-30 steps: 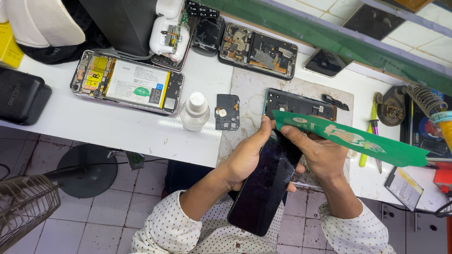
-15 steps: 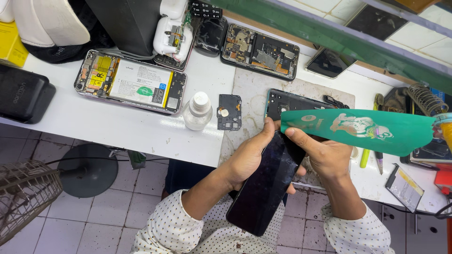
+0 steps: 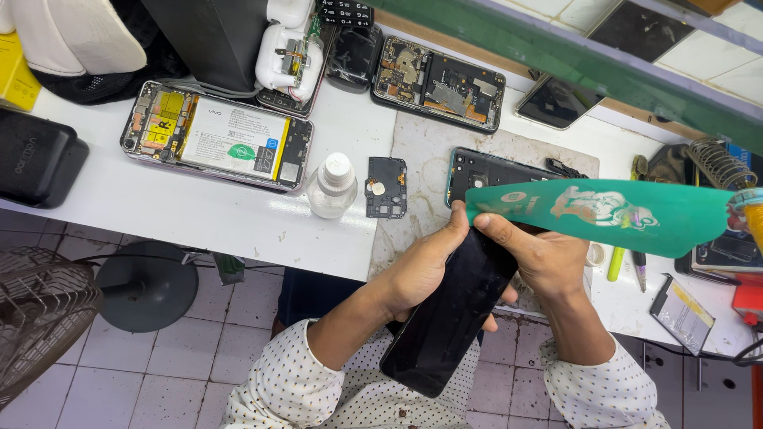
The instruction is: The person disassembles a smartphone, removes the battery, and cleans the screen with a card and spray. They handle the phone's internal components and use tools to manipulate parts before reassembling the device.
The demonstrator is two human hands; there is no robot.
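A black phone [image 3: 445, 318] is tilted in front of me, its lower end pointing toward my lap. My left hand [image 3: 425, 266] grips its left edge near the top. My right hand [image 3: 544, 262] holds the phone's upper right side, and its fingers pinch the near end of a thin green plastic sheet [image 3: 604, 213] at the phone's top edge. The sheet stretches out to the right above the work mat. Behind my hands a dark phone back cover [image 3: 497, 168] lies on the mat.
On the white bench lie an opened phone with a white battery [image 3: 218, 143], a small clear bottle [image 3: 332, 187], a black cover plate [image 3: 387, 187], another opened phone [image 3: 441, 83], a black case [image 3: 36, 163], and tools at the right [image 3: 624, 266]. A fan [image 3: 40, 318] stands on the floor.
The green sheet has swung from a downward slant to nearly level, showing its broad face. The phone stays in both hands and has barely moved.
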